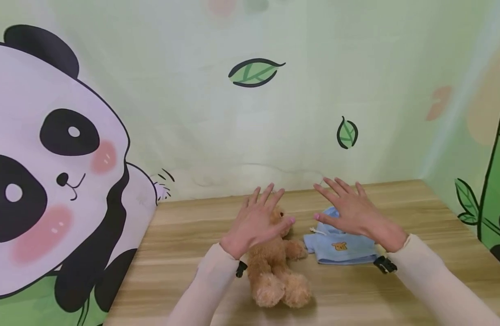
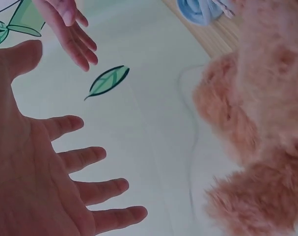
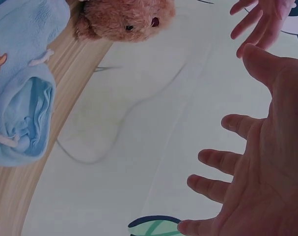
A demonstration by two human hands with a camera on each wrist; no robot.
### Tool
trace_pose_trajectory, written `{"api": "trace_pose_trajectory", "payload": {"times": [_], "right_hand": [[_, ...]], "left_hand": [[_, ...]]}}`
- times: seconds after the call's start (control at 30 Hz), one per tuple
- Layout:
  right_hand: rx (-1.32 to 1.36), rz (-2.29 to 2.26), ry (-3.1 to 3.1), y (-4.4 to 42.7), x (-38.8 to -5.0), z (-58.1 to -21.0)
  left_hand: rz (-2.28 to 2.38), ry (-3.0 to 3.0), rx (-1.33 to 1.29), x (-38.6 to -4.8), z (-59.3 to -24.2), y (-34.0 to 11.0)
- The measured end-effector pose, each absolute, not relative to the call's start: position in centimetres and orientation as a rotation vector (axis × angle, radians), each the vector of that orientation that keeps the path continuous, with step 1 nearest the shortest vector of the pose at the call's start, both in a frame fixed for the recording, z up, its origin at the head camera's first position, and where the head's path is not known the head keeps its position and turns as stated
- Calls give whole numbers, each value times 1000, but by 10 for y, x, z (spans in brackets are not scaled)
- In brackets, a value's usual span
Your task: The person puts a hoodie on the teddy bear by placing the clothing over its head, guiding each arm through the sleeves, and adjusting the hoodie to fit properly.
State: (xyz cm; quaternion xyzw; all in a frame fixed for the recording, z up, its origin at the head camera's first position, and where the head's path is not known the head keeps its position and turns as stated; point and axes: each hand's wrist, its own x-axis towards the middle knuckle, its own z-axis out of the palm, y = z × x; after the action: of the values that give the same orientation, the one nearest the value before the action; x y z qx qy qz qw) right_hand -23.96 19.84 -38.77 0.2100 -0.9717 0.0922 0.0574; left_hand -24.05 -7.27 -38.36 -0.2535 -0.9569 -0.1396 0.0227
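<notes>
A brown plush bear (image 1: 270,258) lies on its back on the wooden table, legs toward the front edge; its fur fills the right of the left wrist view (image 2: 266,98). To its right lies a small light blue hoodie (image 1: 345,248) with a bear face on it, also in the right wrist view (image 3: 21,113). My left hand (image 1: 255,222) is held over the bear's head and upper body, fingers spread, holding nothing. Over the hoodie my right hand (image 1: 351,210) is spread the same way, holding nothing, and hides part of the hood.
The wooden table (image 1: 184,253) meets a pale green backdrop (image 1: 192,113) printed with leaves. A large printed panda (image 1: 83,181) fills the left side, and printed bamboo (image 1: 496,190) stands at the right. Dark clasps sit at both cuffs.
</notes>
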Motion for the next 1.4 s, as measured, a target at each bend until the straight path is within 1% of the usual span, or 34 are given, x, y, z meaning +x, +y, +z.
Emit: {"api": "trace_pose_trajectory", "payload": {"times": [0.37,0.6,1.03,1.13,1.4], "right_hand": [[583,223,-2968,210,-241,-386],[568,226,-2978,223,-240,-392],[527,291,-2992,242,-249,-407],[527,297,-3006,244,-251,-412],[494,342,-3072,251,-258,-424]], "left_hand": [[-424,-3047,-792,-243,-371,-45],[-403,-3110,-818,-246,-382,-21],[-649,-3230,-788,-260,-395,17],[-711,-3253,-753,-263,-399,23],[-682,-3304,-600,-271,-411,37]]}}
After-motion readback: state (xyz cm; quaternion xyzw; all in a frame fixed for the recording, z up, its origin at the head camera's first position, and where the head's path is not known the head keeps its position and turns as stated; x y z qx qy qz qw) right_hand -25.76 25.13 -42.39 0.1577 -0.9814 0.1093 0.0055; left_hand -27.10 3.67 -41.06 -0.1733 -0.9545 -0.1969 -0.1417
